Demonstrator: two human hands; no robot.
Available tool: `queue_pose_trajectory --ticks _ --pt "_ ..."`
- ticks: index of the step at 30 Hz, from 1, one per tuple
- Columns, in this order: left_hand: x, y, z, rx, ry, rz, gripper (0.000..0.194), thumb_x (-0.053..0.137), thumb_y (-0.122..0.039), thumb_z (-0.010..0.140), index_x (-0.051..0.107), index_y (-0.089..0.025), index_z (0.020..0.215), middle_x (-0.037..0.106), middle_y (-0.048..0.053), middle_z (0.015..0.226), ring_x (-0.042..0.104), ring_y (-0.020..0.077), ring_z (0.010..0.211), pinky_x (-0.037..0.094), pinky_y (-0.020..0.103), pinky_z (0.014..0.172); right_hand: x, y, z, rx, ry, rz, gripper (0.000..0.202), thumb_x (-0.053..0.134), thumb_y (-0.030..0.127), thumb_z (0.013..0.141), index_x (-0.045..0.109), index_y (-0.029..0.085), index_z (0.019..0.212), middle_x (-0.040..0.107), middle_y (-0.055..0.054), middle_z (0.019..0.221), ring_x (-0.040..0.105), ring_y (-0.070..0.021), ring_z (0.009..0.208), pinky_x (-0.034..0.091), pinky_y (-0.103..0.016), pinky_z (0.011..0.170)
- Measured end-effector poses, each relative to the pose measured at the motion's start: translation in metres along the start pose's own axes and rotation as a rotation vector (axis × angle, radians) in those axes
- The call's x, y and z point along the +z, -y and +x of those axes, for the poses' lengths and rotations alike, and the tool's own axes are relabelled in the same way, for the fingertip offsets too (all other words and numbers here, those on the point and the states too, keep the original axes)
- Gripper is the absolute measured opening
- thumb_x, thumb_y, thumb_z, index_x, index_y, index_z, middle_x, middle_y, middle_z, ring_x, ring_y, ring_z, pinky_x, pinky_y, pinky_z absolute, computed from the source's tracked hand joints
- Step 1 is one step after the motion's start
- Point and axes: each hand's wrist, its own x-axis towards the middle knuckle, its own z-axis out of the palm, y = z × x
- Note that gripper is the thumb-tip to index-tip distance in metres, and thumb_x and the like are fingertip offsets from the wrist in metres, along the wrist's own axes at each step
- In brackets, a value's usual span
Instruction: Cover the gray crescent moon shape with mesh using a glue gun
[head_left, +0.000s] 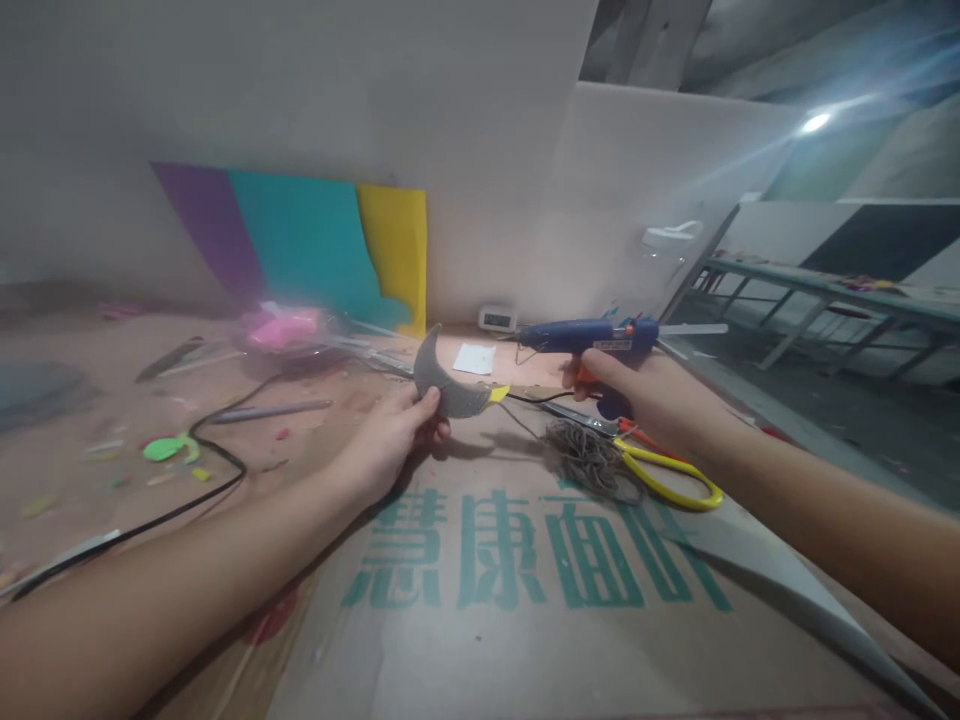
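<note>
Between the thumb and fingers of my left hand (401,435) is a grey crescent-shaped piece (450,388), with a yellow tip (498,395) at its right end. Its surface looks wrapped in grey cord. My right hand (637,390) grips a blue glue gun (574,335), its nozzle pointing left toward the crescent but apart from it. A clear glue stick (694,329) sticks out of the gun's back. Below the gun lie a tangle of grey cord (592,455) and scissors with yellow handles (675,480). A strand of the cord leads up toward the crescent.
Purple, teal and yellow sheets (307,235) lean against the wall. Before them sits a pink item in clear plastic (285,328). A small digital display (498,318), white paper (474,359), a black cable (217,450) and a green piece (163,449) lie around. Printed cardboard (465,650) covers the front.
</note>
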Motion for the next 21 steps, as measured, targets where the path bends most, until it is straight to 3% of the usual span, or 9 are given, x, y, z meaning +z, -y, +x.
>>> queue_pose_trajectory --ticks 6,11,18,21 --pt "-0.001 -0.001 -0.001 -0.042 -0.011 -0.056 0.024 0.067 -0.036 0.083 0.056 -0.015 0.086 0.057 0.000 0.067 0.053 0.0100 0.058 0.046 0.019 0.052 0.009 0.013 -0.008 -0.128 0.021 -0.065 0.037 0.059 0.054 0.084 0.065 0.019 0.072 0.068 -0.006 0.074 0.062 -0.0191 0.072 0.049 -0.032 0.069" --pt "-0.002 -0.001 0.000 -0.058 -0.021 -0.080 0.023 0.068 -0.035 0.082 0.056 -0.015 0.084 0.057 -0.001 0.064 0.054 0.0098 0.056 0.047 0.019 0.053 0.009 0.015 -0.007 -0.147 0.050 -0.146 0.036 0.058 0.053 0.086 0.071 0.020 0.080 0.074 -0.007 0.084 0.067 -0.0214 0.082 0.050 -0.034 0.076" --pt "-0.001 0.001 0.001 -0.028 -0.031 -0.003 0.034 0.073 -0.044 0.076 0.055 -0.016 0.081 0.057 -0.002 0.063 0.054 0.0097 0.055 0.047 0.019 0.053 0.010 0.005 0.046 0.005 -0.070 -0.471 0.039 0.064 0.052 0.084 0.073 0.022 0.107 0.074 -0.010 0.105 0.066 -0.0283 0.095 0.050 -0.036 0.080" --pt "0.003 0.003 -0.001 -0.022 -0.001 0.096 0.036 0.072 -0.047 0.076 0.057 -0.015 0.086 0.058 -0.002 0.064 0.053 0.0083 0.054 0.043 0.017 0.051 0.020 -0.013 0.075 0.067 0.010 -0.436 0.035 0.067 0.043 0.084 0.071 0.022 0.112 0.074 -0.009 0.100 0.066 -0.0238 0.087 0.051 -0.032 0.074"
